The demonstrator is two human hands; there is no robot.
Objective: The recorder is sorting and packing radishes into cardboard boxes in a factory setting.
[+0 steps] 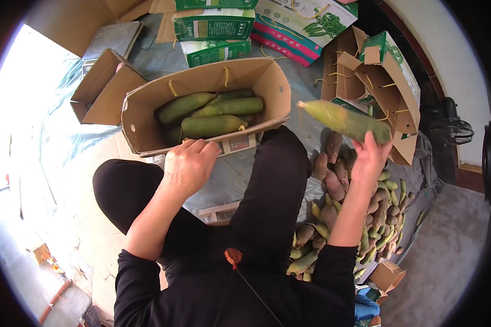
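**Box [202, 80] of green radishes [213, 125] ahead, single radish [346, 120] in right hand [370, 155]**

Sitting in black trousers [273, 174] over a grey plastic sheet [305, 82], facing stacked green-and-white cartons [215, 24] at the far side and open cartons [390, 98] off to the right. Having a mixed heap [387, 218] of reddish-brown and green roots lying to the right of the legs, partly behind the right forearm.

Facing the open cardboard box just beyond the knees, with several green radishes lying mostly lengthwise inside, well below the far rim. Seeing part of a pale device [240, 144] peeking out under the near side, mostly hidden.

Holding the single radish outside the box, off its right end and apart from it. Tilting it, pointing the yellowish tip up and left toward the box and gripping the darker, rounded end. Closing the right thumb and fingers around that end, parting them only as far as its thickness.

Resting the left hand [188, 169] at the near rim, bending its fingers [195, 145] close together over the edge; hiding the thumb, so being unable to tell a firm grip from a light rest.

Showing, smallest of all, yellow cord loops [226, 77] on the box's far inner wall.
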